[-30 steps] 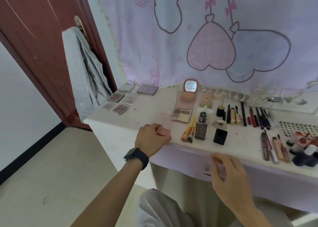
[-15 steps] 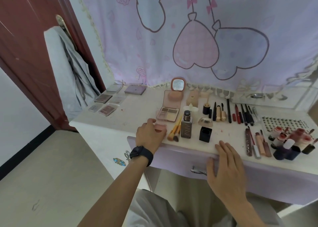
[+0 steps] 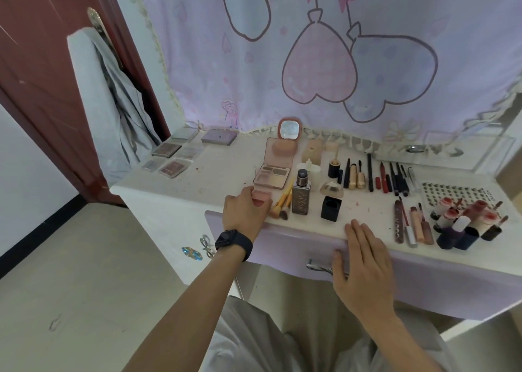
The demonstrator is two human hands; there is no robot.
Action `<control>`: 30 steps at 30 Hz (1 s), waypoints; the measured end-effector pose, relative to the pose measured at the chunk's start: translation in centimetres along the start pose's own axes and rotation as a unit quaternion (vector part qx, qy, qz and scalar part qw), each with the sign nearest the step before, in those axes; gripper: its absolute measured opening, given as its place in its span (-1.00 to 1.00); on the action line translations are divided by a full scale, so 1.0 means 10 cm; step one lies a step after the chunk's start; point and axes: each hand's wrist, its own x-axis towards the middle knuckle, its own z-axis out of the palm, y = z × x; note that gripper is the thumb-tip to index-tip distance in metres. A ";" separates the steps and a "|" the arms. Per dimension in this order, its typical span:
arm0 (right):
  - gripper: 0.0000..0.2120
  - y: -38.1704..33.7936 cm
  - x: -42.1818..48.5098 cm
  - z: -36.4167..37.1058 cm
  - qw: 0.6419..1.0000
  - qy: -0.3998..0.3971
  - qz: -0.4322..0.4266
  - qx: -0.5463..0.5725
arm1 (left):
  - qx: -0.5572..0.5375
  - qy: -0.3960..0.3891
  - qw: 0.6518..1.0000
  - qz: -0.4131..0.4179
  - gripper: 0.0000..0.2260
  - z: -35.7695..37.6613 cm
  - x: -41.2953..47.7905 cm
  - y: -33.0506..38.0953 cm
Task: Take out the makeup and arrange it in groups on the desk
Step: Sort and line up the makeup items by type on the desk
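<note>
A small pink blush compact [image 3: 262,196] lies on the white desk [image 3: 214,174], just in front of an open eyeshadow palette [image 3: 272,177]. My left hand [image 3: 243,216], a black watch on its wrist, grips that compact from the near side. My right hand [image 3: 364,267] rests flat, fingers straight, on the lilac drawer front [image 3: 282,244] and desk edge, thumb beside the metal handle [image 3: 319,267]. Right of the compact lie brushes [image 3: 282,205], a foundation bottle [image 3: 301,196] and a black cube [image 3: 331,209].
Several palettes [image 3: 172,157] sit at the desk's far left, a mirrored cushion compact [image 3: 285,143] at the back, pencils [image 3: 389,178], lip glosses [image 3: 412,225], lipsticks [image 3: 466,222] and a lash tray [image 3: 457,196] on the right. A grey garment [image 3: 113,103] hangs on the door.
The compact's clear lid, upright a second ago, has come down and the compact now lies flat by the palette. My right hand moved up from below the desk onto the drawer front.
</note>
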 end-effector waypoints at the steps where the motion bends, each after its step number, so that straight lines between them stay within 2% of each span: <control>1: -0.43 0.02 -0.01 0.00 1.000 0.000 -0.001 -0.002 | -0.005 -0.003 1.000 -0.005 -0.47 0.01 -0.01 0.01; 8: -0.45 0.06 -0.02 -0.04 1.000 -0.019 -0.005 0.004 | -0.050 -0.007 0.999 0.001 -0.52 0.01 -0.04 -0.03; 14: -0.44 0.00 0.08 -0.27 0.997 -0.076 0.004 0.013 | -0.038 0.001 0.999 0.010 -0.65 -0.23 -0.06 -0.16; 18: -0.56 -0.14 0.19 -0.52 0.994 -0.105 0.031 0.029 | -0.062 0.002 0.998 -0.001 -0.71 -0.47 -0.17 -0.41; 21: -0.60 -0.38 0.23 -0.69 0.992 -0.115 0.009 0.054 | -0.060 0.015 0.998 -0.001 -0.72 -0.59 -0.27 -0.63; 25: -0.71 -0.85 0.37 -0.74 0.974 -0.193 -0.022 0.118 | -0.032 0.021 0.999 -0.024 -0.73 -0.75 -0.29 -0.89; 30: -0.61 -1.53 0.67 -0.35 0.935 -0.304 -0.072 0.168 | -0.006 0.044 0.999 -0.031 -0.71 -1.04 -0.01 -1.25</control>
